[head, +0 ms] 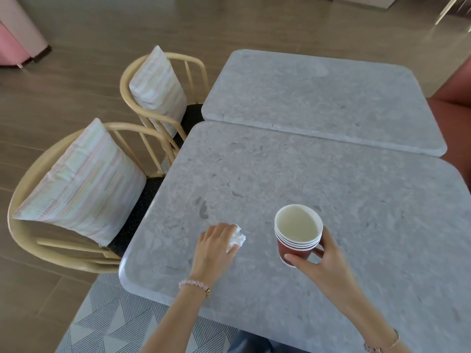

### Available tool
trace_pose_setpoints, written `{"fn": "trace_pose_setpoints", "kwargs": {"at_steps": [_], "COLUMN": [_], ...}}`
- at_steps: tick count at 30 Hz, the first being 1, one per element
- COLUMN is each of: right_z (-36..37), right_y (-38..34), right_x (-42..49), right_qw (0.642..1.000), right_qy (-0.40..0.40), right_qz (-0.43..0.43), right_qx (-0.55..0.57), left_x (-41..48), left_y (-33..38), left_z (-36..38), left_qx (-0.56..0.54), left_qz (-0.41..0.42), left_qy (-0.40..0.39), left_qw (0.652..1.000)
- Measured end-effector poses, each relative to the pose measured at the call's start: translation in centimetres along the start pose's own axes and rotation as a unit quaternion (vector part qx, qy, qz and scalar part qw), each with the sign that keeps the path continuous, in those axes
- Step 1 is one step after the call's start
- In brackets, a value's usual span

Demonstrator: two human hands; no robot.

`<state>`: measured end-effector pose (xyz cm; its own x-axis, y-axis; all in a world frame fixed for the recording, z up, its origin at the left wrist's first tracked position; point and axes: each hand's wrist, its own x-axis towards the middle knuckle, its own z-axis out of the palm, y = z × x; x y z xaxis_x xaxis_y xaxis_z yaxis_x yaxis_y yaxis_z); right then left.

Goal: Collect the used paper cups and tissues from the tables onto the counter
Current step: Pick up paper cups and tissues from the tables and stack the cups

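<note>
A stack of several red paper cups (297, 234) with white insides stands at the near side of the grey stone table (331, 200). My right hand (321, 261) grips the stack from the right, thumb across its front. To its left, my left hand (216, 244) curls its fingers around a crumpled white tissue (238, 239) that lies on the tabletop.
A second grey table (318, 98) butts against the far edge of this one. Two cream wooden chairs (163, 80) (33, 225) with striped cushions stand along the left side. A patterned rug (107, 322) lies below, and a red seat (453, 108) is at the right.
</note>
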<state>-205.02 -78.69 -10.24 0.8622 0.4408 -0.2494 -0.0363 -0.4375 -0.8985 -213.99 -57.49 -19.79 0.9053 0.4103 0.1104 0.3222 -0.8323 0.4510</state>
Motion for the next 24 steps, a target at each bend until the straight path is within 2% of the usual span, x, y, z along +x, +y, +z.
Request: {"fn": "trace_pose_setpoints", "kwargs": {"at_steps": [8,17,24], "right_z": [-0.6,-1.6,-2.4], "right_y": [-1.7,-3.2,-3.5], "right_x": [0.7,0.7,0.3], "right_qw": [0.999,0.997,0.993], "right_qy": [-0.005,0.011,-0.029], "right_qz": [-0.037,-0.073,-0.109], "right_qx": [0.015,0.036,0.02], "left_x": [1.7,1.1,-1.2], "left_y": [3.2,5.6,7.7], "left_z": [-6.2,-9.9,-11.6], "left_qx": [0.043,0.021,0.047], "left_qz": [0.074,0.093,0.08], "left_qy": [0.134,0.206,0.253], "left_qw": [0.987,0.974,0.963]}}
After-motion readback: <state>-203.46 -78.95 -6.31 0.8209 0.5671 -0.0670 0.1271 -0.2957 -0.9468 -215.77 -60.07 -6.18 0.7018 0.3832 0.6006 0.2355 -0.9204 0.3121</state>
